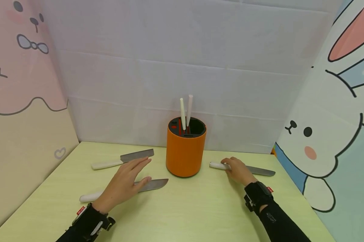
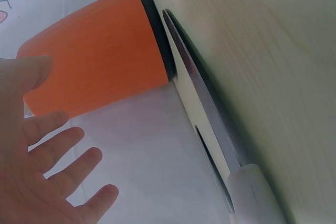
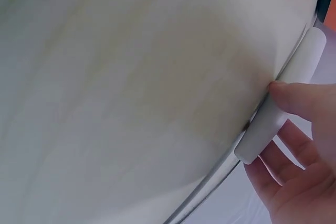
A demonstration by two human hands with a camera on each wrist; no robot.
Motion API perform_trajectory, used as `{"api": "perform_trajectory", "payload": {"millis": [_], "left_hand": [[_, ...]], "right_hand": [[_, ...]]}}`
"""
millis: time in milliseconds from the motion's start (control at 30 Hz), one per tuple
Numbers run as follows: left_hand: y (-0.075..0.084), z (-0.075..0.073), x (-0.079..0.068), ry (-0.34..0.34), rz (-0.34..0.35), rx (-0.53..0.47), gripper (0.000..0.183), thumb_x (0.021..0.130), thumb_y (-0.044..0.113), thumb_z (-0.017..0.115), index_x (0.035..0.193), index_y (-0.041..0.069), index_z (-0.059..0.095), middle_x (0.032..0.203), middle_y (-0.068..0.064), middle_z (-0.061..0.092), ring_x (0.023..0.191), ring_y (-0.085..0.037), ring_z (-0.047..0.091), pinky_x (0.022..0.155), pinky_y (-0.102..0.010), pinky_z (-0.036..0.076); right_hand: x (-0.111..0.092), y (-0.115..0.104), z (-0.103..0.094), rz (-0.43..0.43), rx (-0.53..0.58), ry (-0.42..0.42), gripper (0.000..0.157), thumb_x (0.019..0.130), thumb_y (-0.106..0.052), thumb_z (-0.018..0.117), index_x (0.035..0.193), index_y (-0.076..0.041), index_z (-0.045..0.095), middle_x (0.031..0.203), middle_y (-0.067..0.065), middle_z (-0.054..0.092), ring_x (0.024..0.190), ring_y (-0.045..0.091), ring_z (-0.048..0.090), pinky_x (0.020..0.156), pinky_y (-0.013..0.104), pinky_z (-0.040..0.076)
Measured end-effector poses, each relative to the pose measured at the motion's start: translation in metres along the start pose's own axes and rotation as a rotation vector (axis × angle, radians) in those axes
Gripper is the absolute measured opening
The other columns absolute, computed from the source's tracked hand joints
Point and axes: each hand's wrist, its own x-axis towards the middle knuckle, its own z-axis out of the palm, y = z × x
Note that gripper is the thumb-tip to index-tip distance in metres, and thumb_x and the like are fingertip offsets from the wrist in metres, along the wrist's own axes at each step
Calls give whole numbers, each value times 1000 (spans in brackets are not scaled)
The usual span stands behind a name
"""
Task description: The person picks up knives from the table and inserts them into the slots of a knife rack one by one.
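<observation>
On the right side of the table, my right hand (image 1: 237,170) pinches the white handle of a kitchen knife (image 1: 262,171). Its thumb and fingers sit on opposite sides of the handle (image 3: 296,77) in the right wrist view. My left hand (image 1: 123,183) hovers with extended fingers, holding nothing. Beneath it lies a knife with a pointed blade (image 1: 155,185), partly hidden by the hand. Behind that lies a broad-bladed cleaver (image 1: 136,155) with a white handle. An orange cylindrical knife block (image 1: 185,154) stands upright between the hands, with two white-handled items (image 1: 189,109) in its black top.
The pale yellow table (image 1: 182,215) backs onto a creased white sheet (image 1: 182,77). Cartoon-printed panels flank it, a pink and cream one (image 1: 25,141) on the left and a rabbit print (image 1: 324,134) on the right.
</observation>
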Motion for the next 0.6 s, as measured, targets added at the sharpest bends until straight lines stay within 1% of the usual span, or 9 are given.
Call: {"api": "perform_trajectory", "payload": {"millis": [267,600], "left_hand": [[1,-1,-1,-2,-6,-2,63,89,39,68,141,12,46,140,-10,46,124,-30,44,97,-56,37],[1,-2,0,-1,-11,0,63,89,39,67,142,13,45,140,-10,47,124,-30,44,96,-56,38]], "right_hand": [[0,4,-2,-15,-3,-16,36,75,11,72,108,-3,65,93,12,63,86,30,60,76,45,52],[-1,7,-4,-30,-28,-56,36,75,9,74,106,-6,66,92,10,62,84,27,59,76,44,51]]}}
